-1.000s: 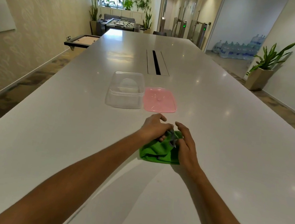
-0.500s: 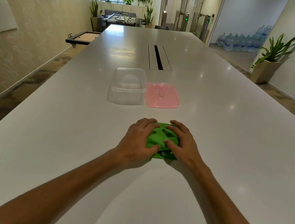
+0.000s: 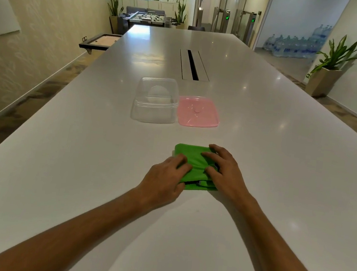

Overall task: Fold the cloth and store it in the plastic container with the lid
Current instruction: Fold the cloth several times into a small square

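A green cloth [image 3: 190, 153] lies folded into a small thick square on the white table [image 3: 81, 157]. My left hand [image 3: 164, 179] grips its near left edge, fingers curled over the fabric. My right hand [image 3: 223, 171] rests on its right side, fingers spread and pressing down, thumb at the near edge. Beyond the cloth stands a clear plastic container [image 3: 156, 100], open at the top with nothing in it. A pink lid [image 3: 198, 112] lies flat on the table, touching the container's right side.
A dark cable slot [image 3: 192, 64] runs along the table's middle behind the container. The table's left edge drops to the floor by a patterned wall. A potted plant [image 3: 329, 70] and stacked water bottles [image 3: 294, 47] stand off to the right.
The cloth went from a bunched bundle between my fingertips to a flat folded square. My hands pressed on top of it, then shifted toward its near and side edges.
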